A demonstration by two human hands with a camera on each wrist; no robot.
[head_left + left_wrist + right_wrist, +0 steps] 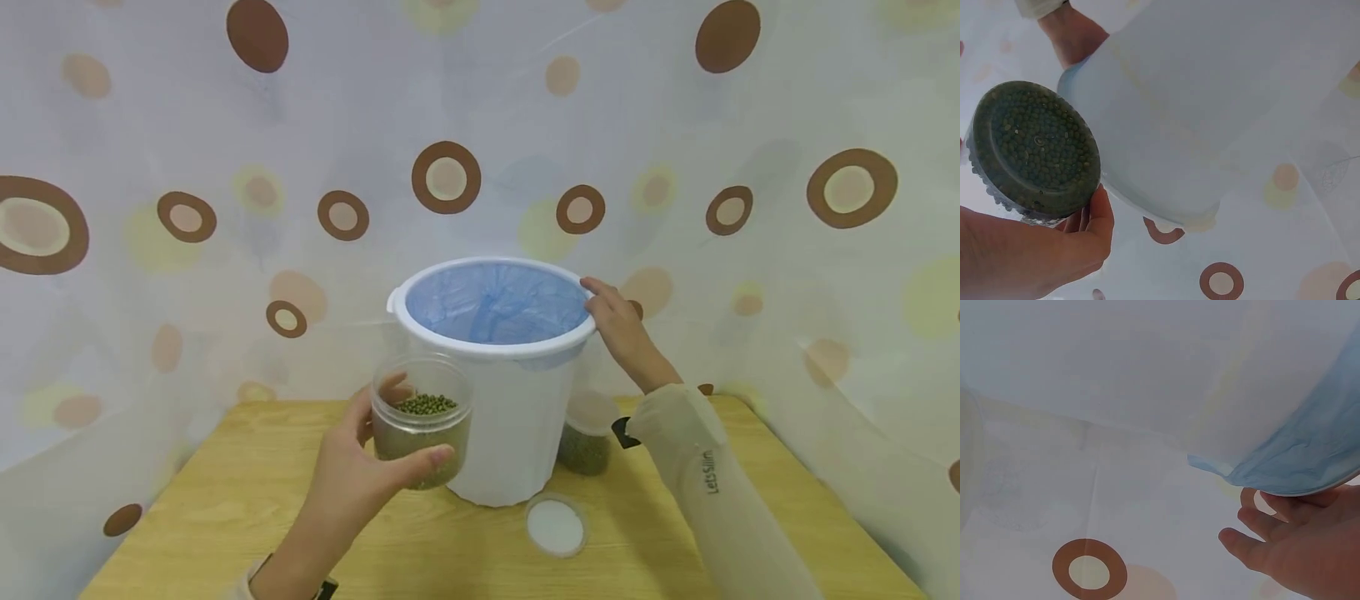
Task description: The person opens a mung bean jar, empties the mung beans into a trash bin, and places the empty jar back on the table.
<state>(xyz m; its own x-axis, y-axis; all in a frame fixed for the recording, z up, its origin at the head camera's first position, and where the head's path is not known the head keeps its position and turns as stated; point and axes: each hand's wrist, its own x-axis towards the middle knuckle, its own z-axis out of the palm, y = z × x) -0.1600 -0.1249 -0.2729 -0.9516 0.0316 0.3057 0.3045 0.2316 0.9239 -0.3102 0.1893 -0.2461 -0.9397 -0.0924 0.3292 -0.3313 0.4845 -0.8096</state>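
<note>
My left hand (367, 467) holds a clear plastic jar (422, 442) of green mung beans in front of a white bin, its thumb across the near side. The jar tilts slightly and has no lid on; the left wrist view shows its bean-covered base (1038, 144). The white bin (510, 417) stands upright, lined with a blue plastic bag (495, 304). At the bin's right rim, my right hand (622, 329) rests its fingertips. In the right wrist view several loosely extended fingers (1260, 525) show by the rim; the thumb cannot be made out.
A round white lid (555, 527) lies on the wooden table (300, 467) in front of the bin. Behind the bin's right side stands a second jar (585, 446) with green contents, partly hidden. A patterned curtain (480, 100) hangs behind the table.
</note>
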